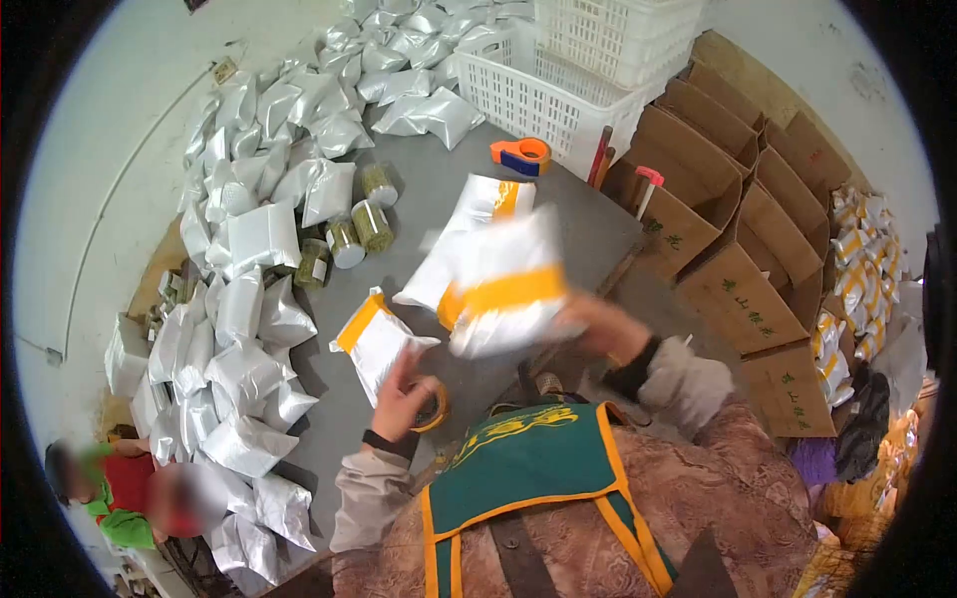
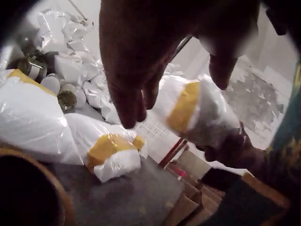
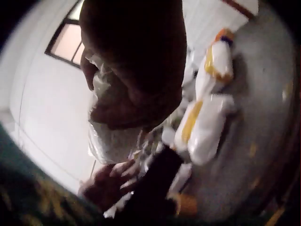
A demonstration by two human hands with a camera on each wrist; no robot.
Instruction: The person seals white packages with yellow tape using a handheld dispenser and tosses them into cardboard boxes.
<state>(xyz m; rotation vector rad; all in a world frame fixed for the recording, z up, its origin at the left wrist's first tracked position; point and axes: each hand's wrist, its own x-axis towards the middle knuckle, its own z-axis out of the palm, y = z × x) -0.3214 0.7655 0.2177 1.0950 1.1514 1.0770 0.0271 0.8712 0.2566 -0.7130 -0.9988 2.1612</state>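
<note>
My right hand (image 1: 613,329) grips one end of a white plastic package (image 1: 513,299) banded with yellow tape; motion blurs it in the head view. In the right wrist view the fingers curl round the package (image 3: 113,147). My left hand (image 1: 401,397) is beside a second taped white package (image 1: 371,344), and in the right wrist view its fingers are spread and hold nothing. A roll of yellow tape (image 1: 436,411) is close by that hand. Farther along the table, a third taped package (image 1: 477,214) lies partly behind the held one.
Silver pouches (image 1: 249,339) crowd the table's left and far sides, with several jars (image 1: 373,227) beside them. An orange and blue tape dispenser (image 1: 520,156) lies near white plastic crates (image 1: 558,100). Open cardboard boxes (image 1: 743,289) line the right. Another person (image 1: 130,483) is at lower left.
</note>
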